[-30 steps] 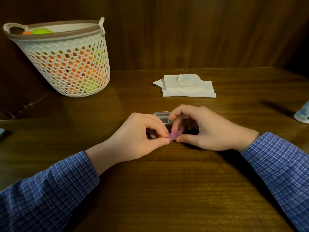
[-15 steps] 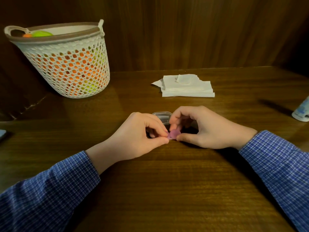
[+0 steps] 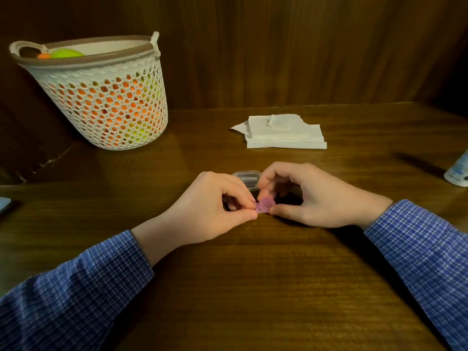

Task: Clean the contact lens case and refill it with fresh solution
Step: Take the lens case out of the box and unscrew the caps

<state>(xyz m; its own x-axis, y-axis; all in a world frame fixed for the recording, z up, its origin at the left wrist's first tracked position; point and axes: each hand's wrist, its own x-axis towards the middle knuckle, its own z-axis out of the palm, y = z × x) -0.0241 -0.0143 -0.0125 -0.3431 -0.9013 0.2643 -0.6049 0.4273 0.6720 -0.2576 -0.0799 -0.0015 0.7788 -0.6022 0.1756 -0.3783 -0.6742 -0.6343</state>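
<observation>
While no writing is legible, both hands, left (image 3: 210,211) and right (image 3: 311,196), pinch the purple lens case (image 3: 264,205) as before, barely shifted.

Warm, dim light falls from above and in front, leaving a soft sheen on the wooden table (image 3: 228,287). The corners sink into darkness. Wide-angle distortion bows the edges; the solution bottle (image 3: 459,171) casts a long shadow leftward.

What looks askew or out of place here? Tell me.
The basket at the table's far left leans against the wall. The paper towel stack is ragged, with a loose scrap on top. No spill is visible.
</observation>
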